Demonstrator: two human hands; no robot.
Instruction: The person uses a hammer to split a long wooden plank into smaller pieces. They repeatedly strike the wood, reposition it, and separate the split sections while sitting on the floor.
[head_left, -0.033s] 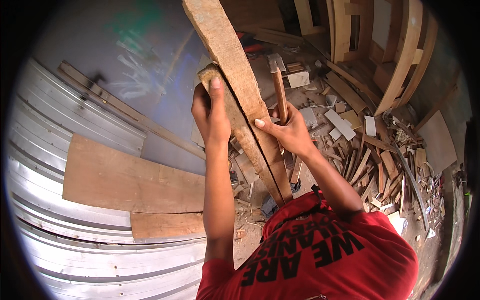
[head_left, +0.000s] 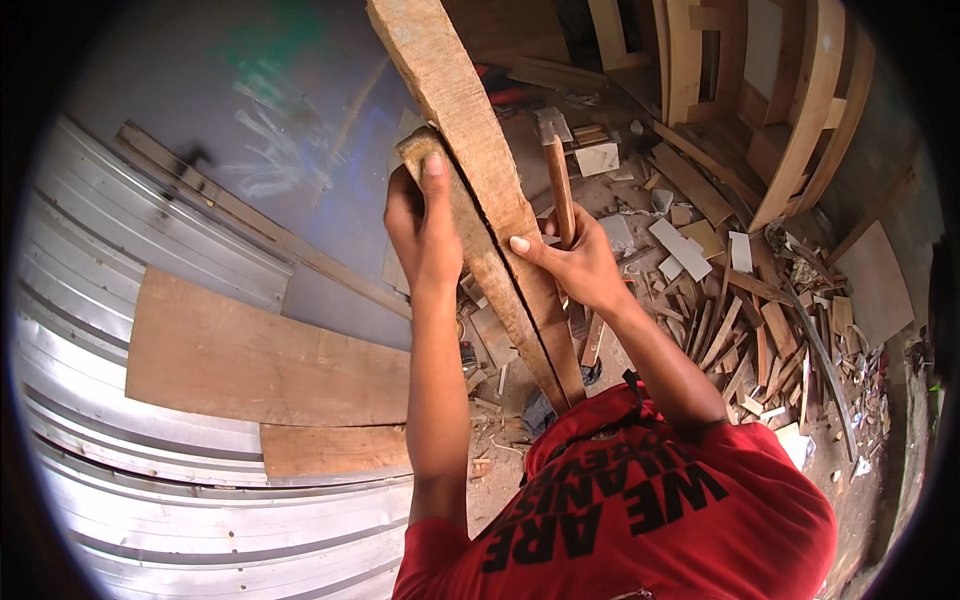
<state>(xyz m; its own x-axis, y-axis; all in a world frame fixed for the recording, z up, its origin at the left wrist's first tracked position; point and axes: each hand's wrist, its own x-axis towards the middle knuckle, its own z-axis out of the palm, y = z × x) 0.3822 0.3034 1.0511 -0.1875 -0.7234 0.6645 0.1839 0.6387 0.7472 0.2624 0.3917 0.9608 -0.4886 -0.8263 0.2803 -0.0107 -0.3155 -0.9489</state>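
Two long planks (head_left: 480, 190) between left hand (head_left: 425, 225) and hammer-gripping right hand (head_left: 580, 265), both grasping.

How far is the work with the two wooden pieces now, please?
Done: the short rough wooden strip lies against the long pale wooden plank. In hand: left hand grips the strip's top; right hand presses the plank, holding a wooden-handled hammer. Left: no nail visible, so fastening probably remains.
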